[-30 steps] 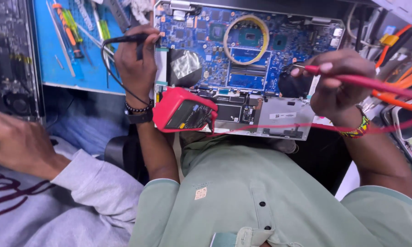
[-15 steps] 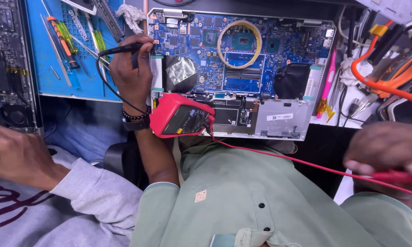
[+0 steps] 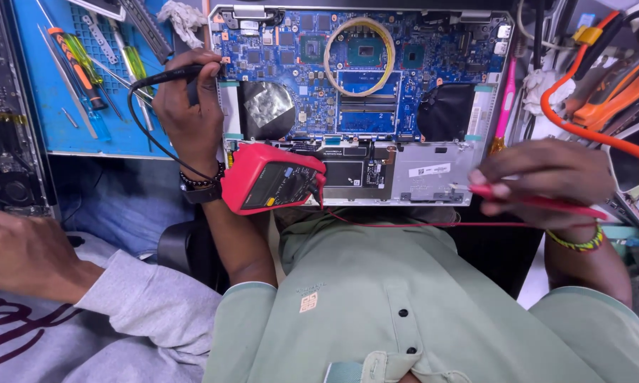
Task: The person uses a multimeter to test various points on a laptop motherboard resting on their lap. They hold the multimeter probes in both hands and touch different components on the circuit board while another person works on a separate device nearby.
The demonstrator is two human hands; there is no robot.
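An opened laptop with a blue circuit board (image 3: 404, 64) lies in front of me. My left hand (image 3: 188, 110) grips a black probe (image 3: 181, 72) whose tip touches the board's upper left corner. A red multimeter (image 3: 270, 179) leans on the laptop's near edge beside my left wrist. My right hand (image 3: 542, 181) pinches a red probe (image 3: 539, 201) at the laptop's lower right corner, its tip by the grey metal panel (image 3: 433, 174). A thin red lead (image 3: 404, 224) runs from the meter across my green shirt to that probe.
A blue mat (image 3: 71, 106) at the left holds screwdrivers (image 3: 78, 67) and tweezers. Another person's hand (image 3: 21, 252) in a grey sleeve rests at the lower left. Orange cable (image 3: 581, 124) and tools crowd the right. A pink brush (image 3: 507, 99) lies by the laptop's right edge.
My right hand with the red probe dropped low to the right away from the board, then came back up to the laptop's lower right corner. The left hand stayed on the black probe.
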